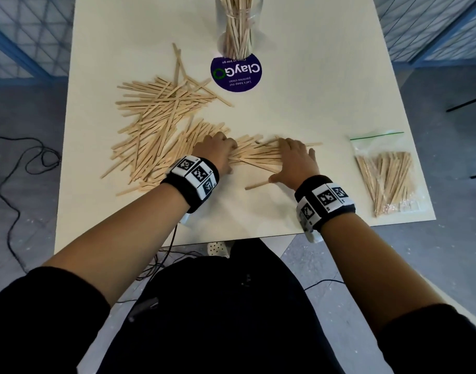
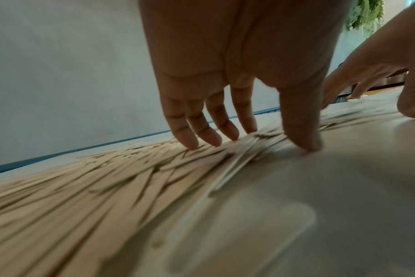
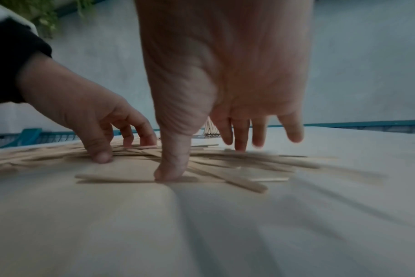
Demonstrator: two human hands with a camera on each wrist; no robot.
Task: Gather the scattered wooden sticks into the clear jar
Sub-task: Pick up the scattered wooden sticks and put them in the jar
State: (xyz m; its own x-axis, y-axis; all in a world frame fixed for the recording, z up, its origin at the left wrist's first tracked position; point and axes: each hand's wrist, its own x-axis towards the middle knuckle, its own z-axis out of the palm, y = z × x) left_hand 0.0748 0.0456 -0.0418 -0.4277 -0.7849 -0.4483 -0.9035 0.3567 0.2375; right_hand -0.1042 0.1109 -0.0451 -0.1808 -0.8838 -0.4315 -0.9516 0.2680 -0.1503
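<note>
Many flat wooden sticks [image 1: 161, 122] lie scattered over the left and middle of the white table [image 1: 299, 98]. The clear jar [image 1: 238, 25] stands at the table's far middle with several sticks upright in it. A smaller fan of sticks [image 1: 258, 155] lies between my hands. My left hand [image 1: 218, 152] rests on its left end, fingertips [image 2: 209, 136] and thumb pressing down on the sticks [image 2: 107, 178]. My right hand [image 1: 293, 160] is spread over its right end, its thumb [image 3: 171, 168] pressing one stick [image 3: 116, 177], its fingers straight over the sticks.
A round purple sticker [image 1: 236, 74] lies on the table just in front of the jar. A clear zip bag [image 1: 385, 174] holding more sticks lies at the table's right edge. Cables [image 1: 20, 163] trail on the floor at the left.
</note>
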